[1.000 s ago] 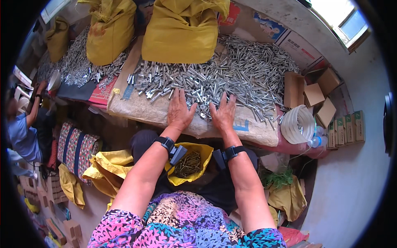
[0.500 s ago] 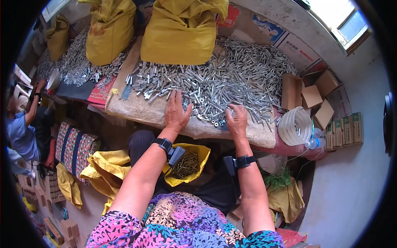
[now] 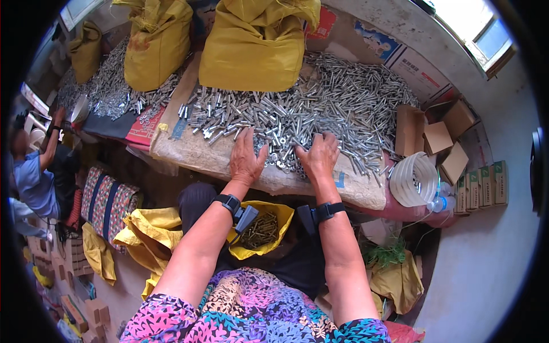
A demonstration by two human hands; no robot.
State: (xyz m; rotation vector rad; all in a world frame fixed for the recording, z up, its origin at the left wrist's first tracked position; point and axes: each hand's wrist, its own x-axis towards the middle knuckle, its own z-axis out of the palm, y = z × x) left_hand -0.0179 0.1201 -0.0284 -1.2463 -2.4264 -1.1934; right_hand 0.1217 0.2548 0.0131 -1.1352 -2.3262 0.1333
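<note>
A wide heap of silvery bolt-like metal rods (image 3: 343,97) covers the worktable. Small nuts and washers (image 3: 278,160) lie loose at its front, between my hands. My left hand (image 3: 247,159) rests at the near edge of the heap, fingers stretched forward and thumb apart. On the other side of the nuts, my right hand (image 3: 320,157) lies over the rods with its fingers extended and thumb pointing inward. Neither hand visibly holds a piece. Below the table edge, an open yellow bag (image 3: 280,228) holds brass-coloured bolts (image 3: 260,230).
Full yellow sacks (image 3: 251,51) stand behind the heap. At the right are open cardboard boxes (image 3: 437,137), a translucent white tub (image 3: 409,180), a plastic bottle (image 3: 441,204) and a row of small boxes (image 3: 483,187). Another person (image 3: 37,177) works at far left.
My right hand has moved slightly left and its curled fingers have straightened onto the rods. The left hand stays nearly in place. The whole view has shifted a little.
</note>
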